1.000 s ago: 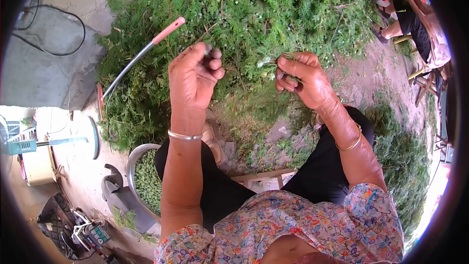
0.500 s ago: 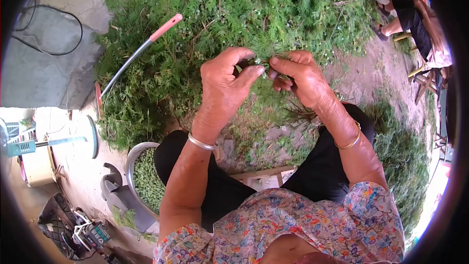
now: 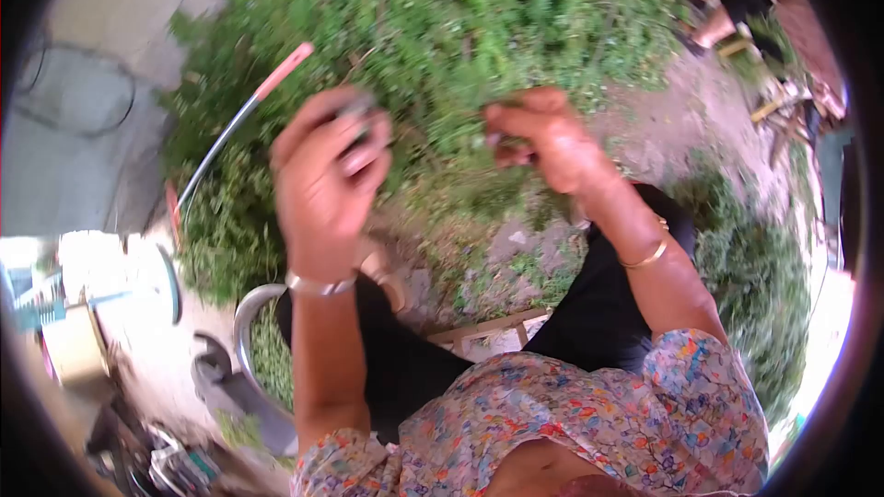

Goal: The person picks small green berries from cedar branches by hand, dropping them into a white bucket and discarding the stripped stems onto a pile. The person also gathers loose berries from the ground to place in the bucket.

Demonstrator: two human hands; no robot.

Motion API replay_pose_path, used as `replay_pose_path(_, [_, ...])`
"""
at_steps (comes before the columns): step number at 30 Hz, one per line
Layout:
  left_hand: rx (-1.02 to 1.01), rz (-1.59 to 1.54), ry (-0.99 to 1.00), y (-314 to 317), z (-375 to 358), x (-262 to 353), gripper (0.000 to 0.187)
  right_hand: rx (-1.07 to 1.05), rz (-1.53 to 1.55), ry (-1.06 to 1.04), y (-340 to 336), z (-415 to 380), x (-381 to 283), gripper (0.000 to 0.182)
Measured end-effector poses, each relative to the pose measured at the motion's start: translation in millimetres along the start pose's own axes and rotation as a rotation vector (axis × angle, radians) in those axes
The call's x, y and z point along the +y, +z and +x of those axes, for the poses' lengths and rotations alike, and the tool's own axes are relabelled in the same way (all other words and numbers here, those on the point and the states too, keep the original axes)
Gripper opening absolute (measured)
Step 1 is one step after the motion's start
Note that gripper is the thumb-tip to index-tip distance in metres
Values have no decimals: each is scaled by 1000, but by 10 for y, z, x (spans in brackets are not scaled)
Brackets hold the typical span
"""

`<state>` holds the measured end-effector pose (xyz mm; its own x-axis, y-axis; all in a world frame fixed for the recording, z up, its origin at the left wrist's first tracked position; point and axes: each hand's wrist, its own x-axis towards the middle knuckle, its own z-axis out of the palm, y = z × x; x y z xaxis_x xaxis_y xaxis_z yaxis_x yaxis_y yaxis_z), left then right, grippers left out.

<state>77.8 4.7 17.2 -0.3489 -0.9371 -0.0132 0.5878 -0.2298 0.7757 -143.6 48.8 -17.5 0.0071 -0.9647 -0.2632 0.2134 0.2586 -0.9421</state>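
Observation:
My left hand point(image 3: 331, 170), a silver bangle at its wrist, hovers over the near left side of a heap of green conifer branches point(image 3: 414, 28). Its fingers curl inward; motion blur hides what is between them. My right hand point(image 3: 545, 140), with a gold-coloured bangle at the wrist, is closed on a leafy conifer sprig point(image 3: 550, 210), smeared by motion. The hands are well apart. Beside my knee on the left stands a metal basin point(image 3: 241, 320) of small green cones or berries point(image 3: 273, 359), partly covered by my arm and leg.
A curved metal tool with a pink handle point(image 3: 284, 71) leans on the heap's left side. A grey slab point(image 3: 74, 147) lies beyond it. More branches point(image 3: 760, 285) lie at right. Another person point(image 3: 801, 32) sits at upper right beside wooden stools point(image 3: 773, 109).
My left hand has drawn away from the right, moving left and slightly down toward the basin side. My right hand stays near its place. The view has shifted slightly.

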Motion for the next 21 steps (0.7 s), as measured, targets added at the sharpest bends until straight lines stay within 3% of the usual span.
replay_pose_path(2, [-287, -159, 59, 41, -248, 222, 20, 71, -114, 61, 20, 0, 45, 27])
replay_pose_path(3, [-480, -432, 29, 69, -364, 324, 12, -17, -220, 99, -41, 14, 39, 31])
replay_pose_path(4, [-675, -691, 55, -193, -524, 382, 17, -55, -274, 39, -17, 21, 69, 31])
replay_pose_path(5, [-703, -731, 8, -127, -399, 257, 17, -69, -351, 119, -20, 49, 52, 30])
replay_pose_path(10, [-659, -615, -42, 160, -220, -30, 17, -62, -375, 127, 5, 44, 60, 26])
replay_pose_path(13, [-554, -449, 1, 164, -310, 111, 18, -42, -155, 23, 9, 103, 121, 23])
replay_pose_path(21, [-242, 27, 218, 157, -486, 579, 22, 5, -183, -16, -41, -16, -19, 21])
